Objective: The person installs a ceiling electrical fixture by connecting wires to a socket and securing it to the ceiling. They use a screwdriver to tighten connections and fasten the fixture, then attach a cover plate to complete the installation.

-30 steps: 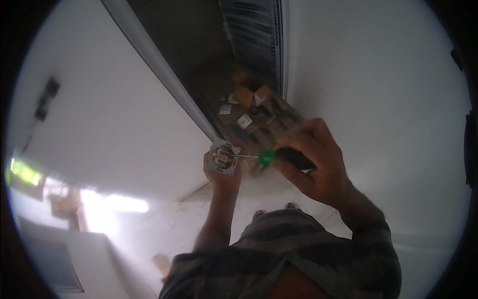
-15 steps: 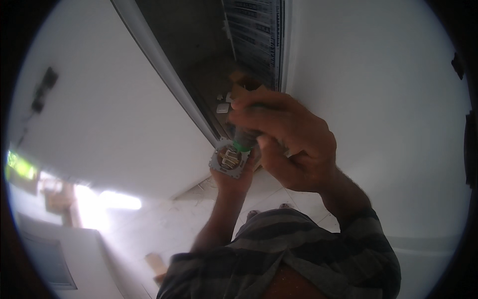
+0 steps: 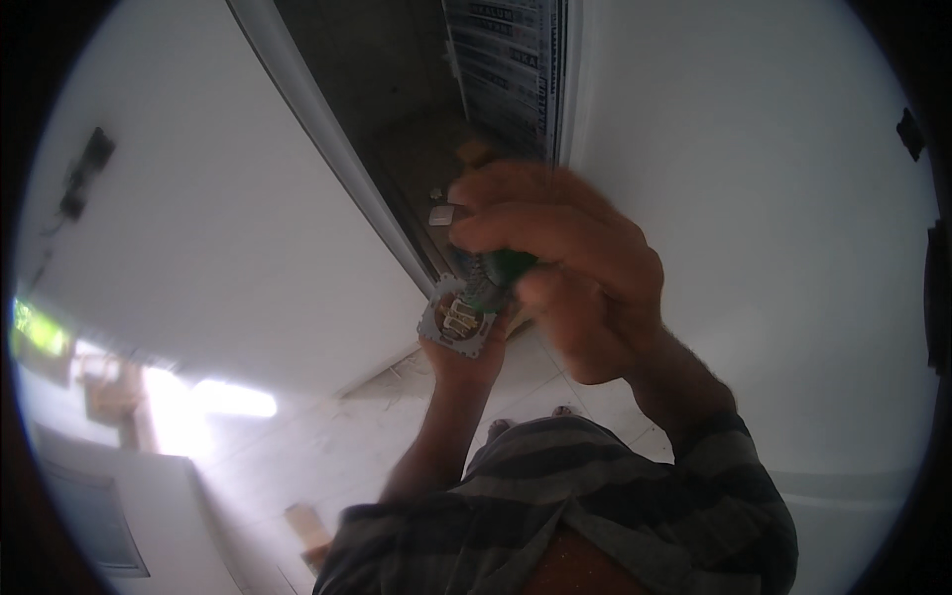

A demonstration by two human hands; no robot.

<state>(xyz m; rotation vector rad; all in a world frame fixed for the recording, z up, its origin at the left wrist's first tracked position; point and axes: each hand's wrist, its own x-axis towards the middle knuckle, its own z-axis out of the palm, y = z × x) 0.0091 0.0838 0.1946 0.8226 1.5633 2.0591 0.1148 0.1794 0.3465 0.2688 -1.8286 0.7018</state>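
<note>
My left hand (image 3: 464, 367) is closed round a light-switch mechanism (image 3: 433, 322), holding it up from below and behind. A squarish grey metal mounting frame surrounds the mechanism's round middle, where pale and brass-coloured parts show. Just above it, my right hand (image 3: 590, 273) grips the green and dark handle of a screwdriver (image 3: 511, 266). The handle slants down toward the right side of the mechanism. Blur and the fingers hide the screwdriver's tip, so I cannot tell whether it touches a screw.
Beyond my hands is a doorway with a pale frame edge (image 3: 317, 129) and a film-wrapped panel (image 3: 501, 74). A small white plate (image 3: 441, 215) and a piece of cardboard (image 3: 476, 152) lie low inside it. White walls (image 3: 218, 198) flank both sides; dark fittings (image 3: 94, 159) hang at left.
My right hand has shifted slightly left and turned with the screwdriver, whose handle now shows more green. My left hand and the switch mechanism stay almost in place.
</note>
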